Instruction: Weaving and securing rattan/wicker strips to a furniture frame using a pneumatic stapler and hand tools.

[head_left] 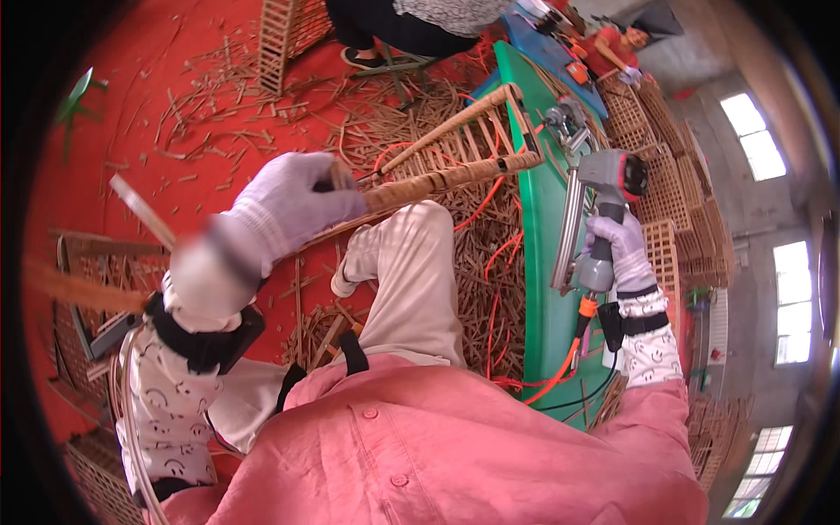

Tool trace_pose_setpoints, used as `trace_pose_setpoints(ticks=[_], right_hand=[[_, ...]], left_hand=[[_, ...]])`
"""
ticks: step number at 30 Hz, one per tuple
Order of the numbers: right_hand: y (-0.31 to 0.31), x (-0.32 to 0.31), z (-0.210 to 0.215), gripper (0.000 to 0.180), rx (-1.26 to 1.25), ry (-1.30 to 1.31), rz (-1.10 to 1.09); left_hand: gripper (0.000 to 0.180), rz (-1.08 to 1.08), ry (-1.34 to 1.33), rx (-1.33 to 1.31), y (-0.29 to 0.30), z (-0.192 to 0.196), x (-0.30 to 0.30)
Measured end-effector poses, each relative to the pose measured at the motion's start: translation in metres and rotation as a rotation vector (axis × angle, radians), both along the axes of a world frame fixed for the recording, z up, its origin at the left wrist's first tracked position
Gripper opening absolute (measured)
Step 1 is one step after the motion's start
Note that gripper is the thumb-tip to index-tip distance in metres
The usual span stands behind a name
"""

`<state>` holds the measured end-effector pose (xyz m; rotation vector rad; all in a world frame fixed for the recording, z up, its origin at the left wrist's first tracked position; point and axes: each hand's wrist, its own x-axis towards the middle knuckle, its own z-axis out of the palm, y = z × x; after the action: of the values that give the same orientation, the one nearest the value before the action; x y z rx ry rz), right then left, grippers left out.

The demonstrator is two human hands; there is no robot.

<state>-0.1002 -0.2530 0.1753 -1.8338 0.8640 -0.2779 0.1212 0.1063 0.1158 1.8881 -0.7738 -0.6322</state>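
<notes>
My left hand (293,197), in a pale glove, is closed on one end of a slatted bamboo frame (437,181). The frame slants up to the right above my knee, its far corner reaching the edge of a green tabletop (544,206). On the right, my gloved right hand (623,247) wraps round the grip of a grey nail gun (604,171) with a long silver magazine. The tool is over the green tabletop, apart from the frame. An orange air hose (573,354) runs from the base of its handle.
A second nail gun (569,118) lies farther up the tabletop. Bamboo offcuts (486,297) litter the red floor (131,166). Slatted bamboo crates (674,188) are stacked at right; more slatted pieces (96,262) stand at left. A seated person (411,22) and another person (612,57) are beyond.
</notes>
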Motion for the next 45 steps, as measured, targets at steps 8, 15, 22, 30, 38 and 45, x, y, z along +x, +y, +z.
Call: trace_pose_setpoints(ticks=[8,15,22,30,38,45], right_hand=[[-0.102,0.015,-0.1,0.055,-0.406,0.727,-0.135],[-0.157,0.007,-0.107,0.076,-0.429,0.613,-0.117],[-0.162,-0.184,-0.089,0.082,-0.246,0.635,-0.1],[-0.098,-0.21,-0.104,0.101,-0.225,0.913,-0.257],[-0.09,-0.195,-0.097,0.058,-0.182,0.912,-0.049],[-0.111,-0.139,-0.077,0.055,-0.674,0.604,-0.261]], left_hand=[[0.033,-0.053,-0.48,0.02,0.008,0.007,-0.013],[0.046,-0.159,-1.183,0.288,-0.007,-0.02,-0.025],[0.054,-0.059,-1.407,0.436,-0.003,-0.034,-0.022],[0.046,-0.066,-1.085,0.234,0.005,-0.018,-0.028],[0.033,-0.006,-0.92,-0.029,0.009,-0.007,-0.023],[0.028,0.002,-0.429,-0.16,0.014,-0.007,0.006]])
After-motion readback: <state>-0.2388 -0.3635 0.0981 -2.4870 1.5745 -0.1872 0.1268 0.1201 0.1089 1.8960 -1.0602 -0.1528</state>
